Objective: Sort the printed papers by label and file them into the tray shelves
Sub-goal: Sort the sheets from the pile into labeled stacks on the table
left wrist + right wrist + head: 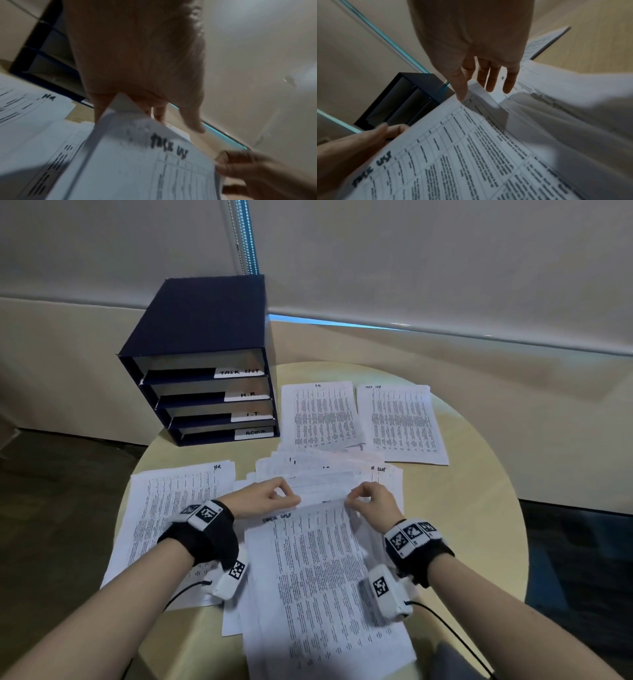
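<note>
Round table (pixel 479 508): TASK LIST sheet (pixel 325 577) top corners pinched, left hand (pixel 263 496) and right hand (pixel 375 501).

My right hand (pixel 471 44) is pinching the top corner of a printed sheet (pixel 462 155) headed "TASK LIST", while my left hand (pixel 359 142) is gripping its other corner. Beyond it the dark tray shelves (pixel 406 97) are standing.

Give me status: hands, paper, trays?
Left hand and right hand pinch the top corners of one TASK LIST sheet. Unsorted heap beyond. Tray shelves at the table's far left, nothing blocking their fronts.
</note>
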